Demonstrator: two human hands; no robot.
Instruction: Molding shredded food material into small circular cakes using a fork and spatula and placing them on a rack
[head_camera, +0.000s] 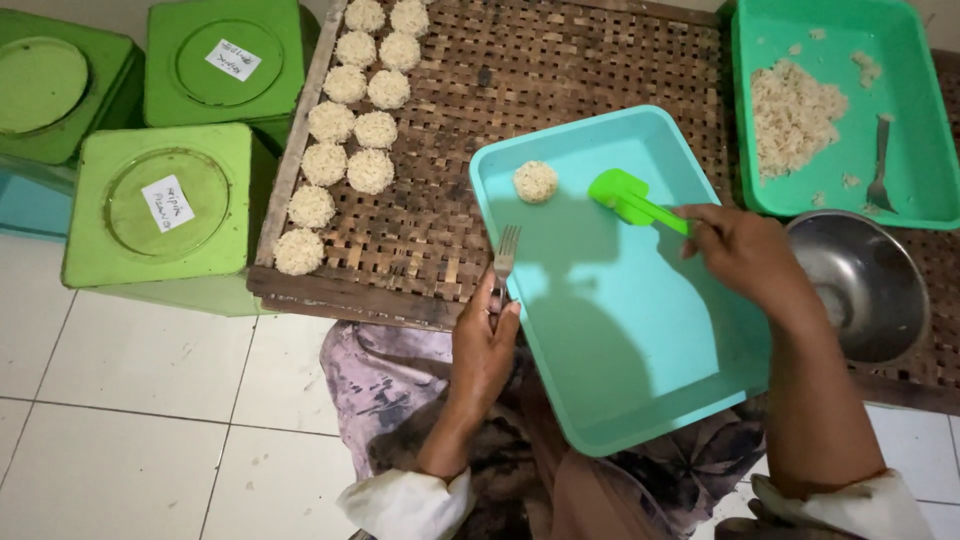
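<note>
Left hand (483, 345): clasps the metal fork (506, 256).
Right hand (748, 252): grips the green plastic scoop (630, 198); keep it level beside the round rice puck (535, 181).

A: Bright green scoop (630, 199) over a turquoise tray (640, 350), pale cream rice ball (535, 181) on it.

B: Beyond, a deeper green tray (905, 120), lime-green tins (160, 215), brown woven lattice mat (560, 70), white floor tiles (130, 420).
</note>
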